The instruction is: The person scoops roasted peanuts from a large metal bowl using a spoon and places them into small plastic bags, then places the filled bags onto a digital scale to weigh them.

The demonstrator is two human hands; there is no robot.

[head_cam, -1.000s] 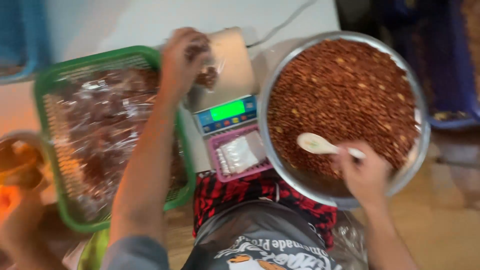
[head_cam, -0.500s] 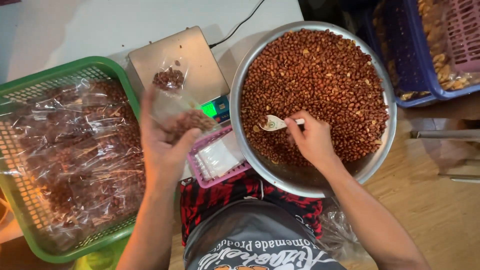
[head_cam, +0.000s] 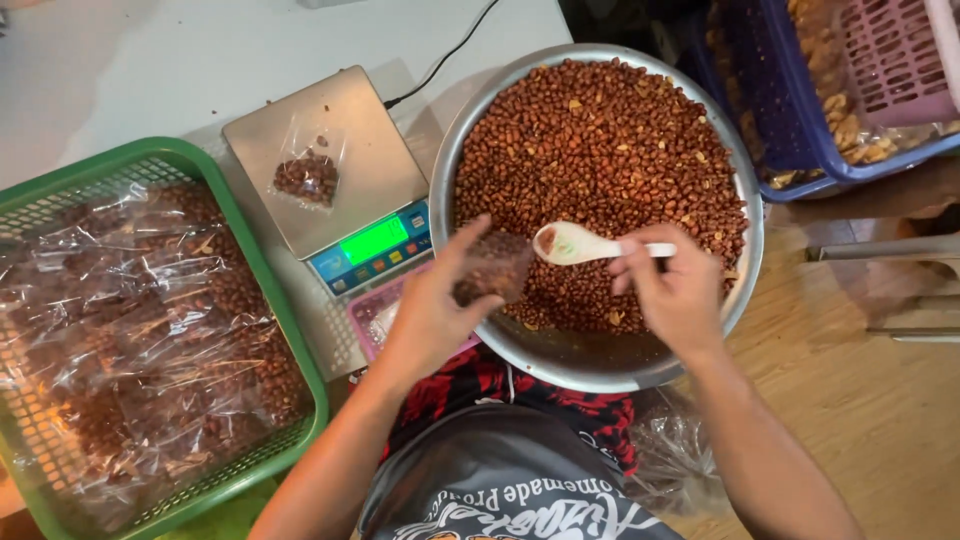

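Bag now over bowl

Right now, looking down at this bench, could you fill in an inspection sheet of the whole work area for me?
Surface: white table, wooden floor to the right.
Job's things: small clear bag of peanuts held over the metal bowl of peanuts; white spoon; another filled bag on the scale.
Clutter: green basket of filled bags; pink tray.
Hands: left hand holds the bag; right hand holds the spoon.
Cables: black cable behind the scale.
Surroundings: blue crate, pink crate.
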